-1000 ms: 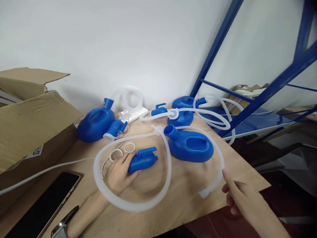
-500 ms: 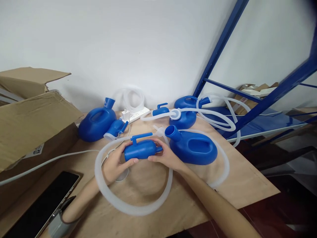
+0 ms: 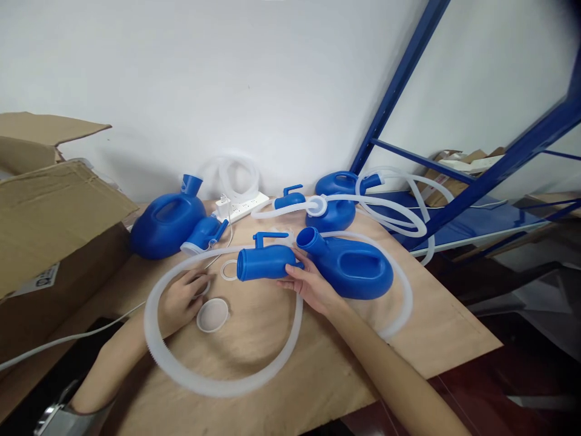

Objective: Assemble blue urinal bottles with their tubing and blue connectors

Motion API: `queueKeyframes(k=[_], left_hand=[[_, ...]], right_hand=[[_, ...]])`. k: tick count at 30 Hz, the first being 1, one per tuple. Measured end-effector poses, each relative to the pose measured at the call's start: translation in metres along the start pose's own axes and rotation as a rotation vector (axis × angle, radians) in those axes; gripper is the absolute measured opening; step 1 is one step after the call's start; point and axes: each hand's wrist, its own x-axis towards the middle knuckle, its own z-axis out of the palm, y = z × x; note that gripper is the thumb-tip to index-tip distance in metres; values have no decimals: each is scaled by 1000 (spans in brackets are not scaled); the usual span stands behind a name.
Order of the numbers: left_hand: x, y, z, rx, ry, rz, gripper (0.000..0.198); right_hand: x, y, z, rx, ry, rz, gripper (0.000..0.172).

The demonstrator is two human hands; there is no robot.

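My right hand [image 3: 311,284] grips a blue plastic urinal cup [image 3: 267,262] by its narrow spout end. The cup lies level above the table, open end to the left and handle on top. At the left, my left hand [image 3: 181,301] rests low at the tabletop, fingers curled on a white ring [image 3: 202,287], partly hidden by them. Beside it lie a white cap [image 3: 213,315] and another thin white ring [image 3: 229,270]. A clear hose [image 3: 218,387] loops around these parts. Right of the cup, a blue urinal bottle [image 3: 363,269] lies on its side, mouth uncovered.
Behind are another blue bottle [image 3: 166,224], a second cup [image 3: 202,233], a power strip [image 3: 245,207], and more blue bottles with coiled hoses [image 3: 394,212]. An open cardboard box [image 3: 59,218] stands left. A blue metal shelf [image 3: 390,91] rises beyond the table's right edge.
My left hand has let go of the cup and moved down left to the white ring. The cup has shifted slightly right and up in my right hand, its open end now showing.
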Motion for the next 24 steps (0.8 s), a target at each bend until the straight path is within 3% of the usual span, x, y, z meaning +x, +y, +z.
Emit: queueKeyframes(k=[3, 6, 9, 11, 13, 16, 20, 24], left_hand=[[3, -4, -1, -39, -65, -40, 34], [12, 5, -9, -93, 14, -60, 33], [20, 33, -20, -197, 172, -98, 32], [25, 58, -26, -336, 248, -202, 39], [29, 81, -29, -565, 235, -355, 47], [33, 103, -28, -794, 234, -395, 46], [33, 108, -22, -866, 298, -335, 36], [28, 103, -17, -930, 285, -315, 34]], right_hand=[[-1, 2, -1, 15, -27, -5, 57], [0, 3, -2, 32, -26, -37, 54], [-1, 2, -1, 20, -20, -47, 51], [-2, 0, -1, -24, -41, -47, 50], [-5, -3, 1, -111, -89, -48, 50], [-8, -5, 3, -257, -132, -49, 51], [-9, 0, 0, -321, -132, -45, 54], [-4, 9, -8, -365, -144, -58, 61]])
